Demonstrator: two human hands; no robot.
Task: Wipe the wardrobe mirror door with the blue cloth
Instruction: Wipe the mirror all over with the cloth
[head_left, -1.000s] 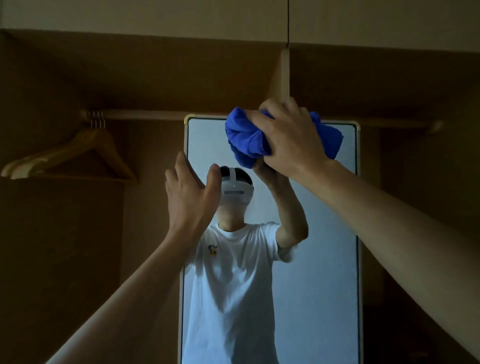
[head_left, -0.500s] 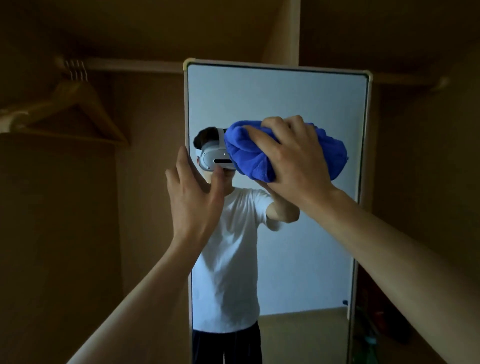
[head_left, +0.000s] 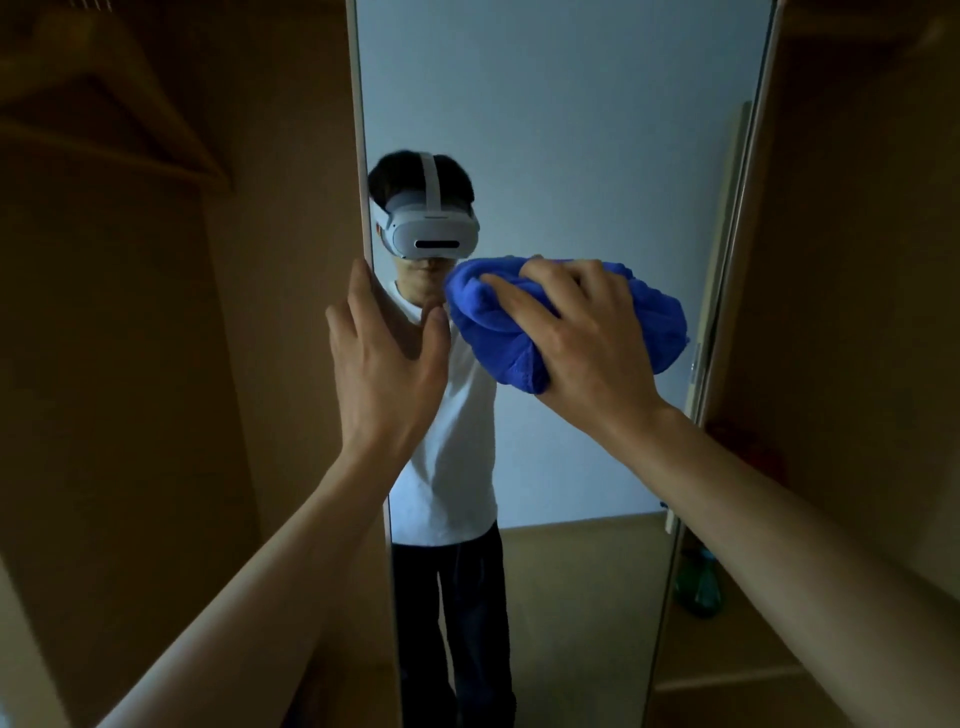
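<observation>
Mid-wipe, we judge: our right hand grips the bunched blue cloth against the wardrobe mirror door at mid-height; our left hand, fingers straight, steadies its left edge; its lower half probably not yet wiped

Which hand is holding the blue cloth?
The right hand grips the bunched blue cloth against the mirror door. The left hand holds no cloth; its straight fingers rest on the door's left edge.
</observation>
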